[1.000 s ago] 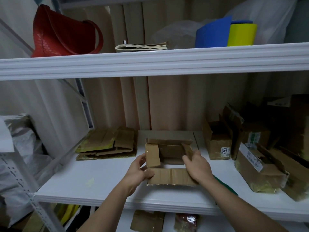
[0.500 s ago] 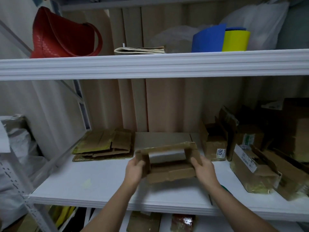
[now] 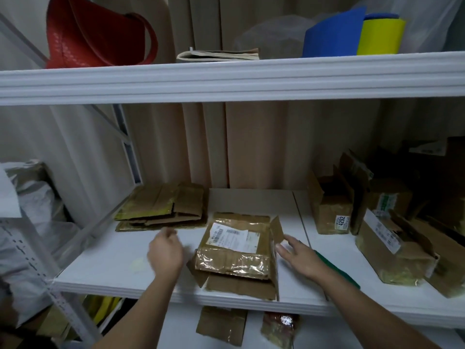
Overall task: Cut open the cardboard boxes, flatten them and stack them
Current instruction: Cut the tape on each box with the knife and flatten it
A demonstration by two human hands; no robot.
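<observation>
While the flattened cardboard box (image 3: pixel 235 250) lies label-up on the white shelf (image 3: pixel 105 268) between both hands, neither hand grips it. Blurred, the left hand (image 3: pixel 164 251) hovers just beside its left edge with fingers loosely curled; the right hand (image 3: pixel 298 256) reaches, fingers straight, toward its raised right flap. Beyond the left hand sits a stack of flattened boxes (image 3: pixel 163 206); unopened boxes (image 3: pixel 332 210) stand beyond the right.
</observation>
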